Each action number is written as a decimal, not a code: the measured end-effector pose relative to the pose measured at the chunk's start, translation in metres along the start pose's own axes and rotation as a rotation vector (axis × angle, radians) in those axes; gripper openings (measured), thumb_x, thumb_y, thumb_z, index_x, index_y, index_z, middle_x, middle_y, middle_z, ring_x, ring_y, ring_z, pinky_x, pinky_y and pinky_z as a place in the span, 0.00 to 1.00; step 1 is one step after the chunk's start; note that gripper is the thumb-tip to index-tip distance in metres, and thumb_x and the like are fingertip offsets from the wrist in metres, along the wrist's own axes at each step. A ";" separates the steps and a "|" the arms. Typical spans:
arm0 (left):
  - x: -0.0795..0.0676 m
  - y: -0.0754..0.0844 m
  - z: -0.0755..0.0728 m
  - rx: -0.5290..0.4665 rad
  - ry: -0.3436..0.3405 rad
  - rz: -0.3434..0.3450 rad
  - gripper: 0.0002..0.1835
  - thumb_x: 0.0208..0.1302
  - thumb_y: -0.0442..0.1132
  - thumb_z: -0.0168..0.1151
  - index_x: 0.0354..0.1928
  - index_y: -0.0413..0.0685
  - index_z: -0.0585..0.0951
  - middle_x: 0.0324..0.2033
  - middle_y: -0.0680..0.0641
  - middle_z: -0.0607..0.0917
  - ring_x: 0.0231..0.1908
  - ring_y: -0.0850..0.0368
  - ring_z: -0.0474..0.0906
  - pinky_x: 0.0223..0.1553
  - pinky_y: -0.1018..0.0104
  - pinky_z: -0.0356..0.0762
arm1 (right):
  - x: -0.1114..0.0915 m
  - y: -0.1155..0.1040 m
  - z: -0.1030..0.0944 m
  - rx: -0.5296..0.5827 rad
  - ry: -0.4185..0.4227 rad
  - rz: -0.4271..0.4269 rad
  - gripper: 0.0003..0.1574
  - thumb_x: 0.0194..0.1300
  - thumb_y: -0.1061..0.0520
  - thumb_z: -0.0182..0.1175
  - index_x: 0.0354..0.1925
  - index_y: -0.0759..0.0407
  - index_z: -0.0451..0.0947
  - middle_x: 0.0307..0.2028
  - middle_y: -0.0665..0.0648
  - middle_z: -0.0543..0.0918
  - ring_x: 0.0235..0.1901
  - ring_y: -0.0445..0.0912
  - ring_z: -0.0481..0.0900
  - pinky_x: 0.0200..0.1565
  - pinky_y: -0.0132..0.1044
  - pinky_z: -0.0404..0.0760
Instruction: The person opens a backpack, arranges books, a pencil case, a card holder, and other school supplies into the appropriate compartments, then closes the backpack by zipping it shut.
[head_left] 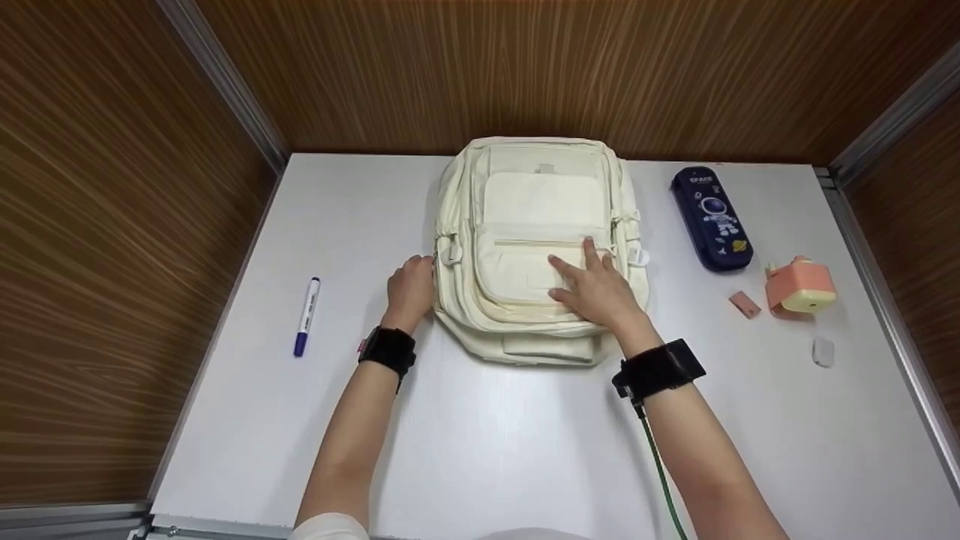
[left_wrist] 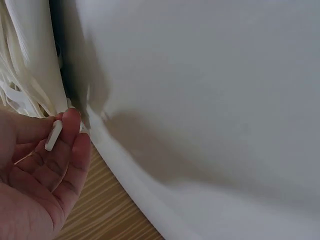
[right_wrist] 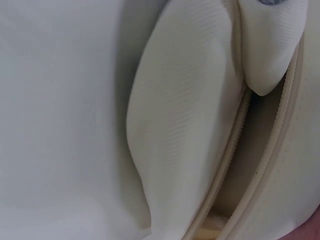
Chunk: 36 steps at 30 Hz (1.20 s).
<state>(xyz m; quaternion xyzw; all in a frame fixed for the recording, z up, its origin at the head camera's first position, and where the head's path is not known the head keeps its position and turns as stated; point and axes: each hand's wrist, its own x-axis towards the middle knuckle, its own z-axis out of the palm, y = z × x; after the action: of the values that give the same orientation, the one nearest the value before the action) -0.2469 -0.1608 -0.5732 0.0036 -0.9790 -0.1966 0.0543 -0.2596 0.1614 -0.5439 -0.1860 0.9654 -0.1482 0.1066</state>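
A cream backpack (head_left: 544,199) lies on the white table with its front pockets facing up. At its left side, my left hand (head_left: 411,289) pinches a small white zipper pull (left_wrist: 53,136) between thumb and index finger. Spread across the lower front pocket is my right hand (head_left: 600,291), its fingers straight and resting on the fabric. In the right wrist view, a parted zipper (right_wrist: 225,175) runs along the bag's side and leaves a gap; only a sliver of that hand shows at the lower right corner.
A blue-capped marker (head_left: 306,316) lies to the left. On the right are a dark blue pencil case (head_left: 712,219) with an astronaut print, a pink eraser-like block (head_left: 745,304), an orange and yellow pencil sharpener (head_left: 801,286) and a small white piece (head_left: 823,352). Wood-grain panels enclose the table.
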 end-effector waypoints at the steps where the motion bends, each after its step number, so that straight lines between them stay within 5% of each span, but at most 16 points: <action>1: -0.003 0.001 0.000 0.008 0.005 0.011 0.11 0.71 0.31 0.51 0.42 0.36 0.84 0.33 0.39 0.82 0.34 0.36 0.82 0.32 0.44 0.79 | 0.000 0.000 0.000 -0.002 0.001 0.004 0.41 0.68 0.29 0.52 0.74 0.33 0.57 0.74 0.72 0.36 0.67 0.79 0.46 0.55 0.71 0.65; 24: -0.056 0.010 -0.001 0.102 0.080 0.139 0.06 0.64 0.26 0.57 0.32 0.35 0.83 0.25 0.40 0.78 0.23 0.42 0.80 0.20 0.48 0.78 | 0.000 0.001 0.001 -0.011 -0.003 -0.010 0.40 0.69 0.32 0.53 0.74 0.36 0.57 0.74 0.74 0.36 0.65 0.81 0.47 0.52 0.69 0.69; 36: -0.036 0.009 -0.007 0.051 -0.001 0.058 0.07 0.65 0.25 0.56 0.37 0.35 0.83 0.29 0.40 0.80 0.28 0.40 0.82 0.26 0.46 0.79 | 0.020 -0.001 -0.004 -0.004 -0.008 0.031 0.39 0.69 0.31 0.51 0.74 0.31 0.55 0.75 0.71 0.35 0.67 0.79 0.45 0.54 0.71 0.66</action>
<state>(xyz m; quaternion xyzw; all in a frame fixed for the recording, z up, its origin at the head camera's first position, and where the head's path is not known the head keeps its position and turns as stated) -0.2104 -0.1536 -0.5673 -0.0237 -0.9834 -0.1699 0.0593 -0.2783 0.1542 -0.5429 -0.1718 0.9681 -0.1438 0.1122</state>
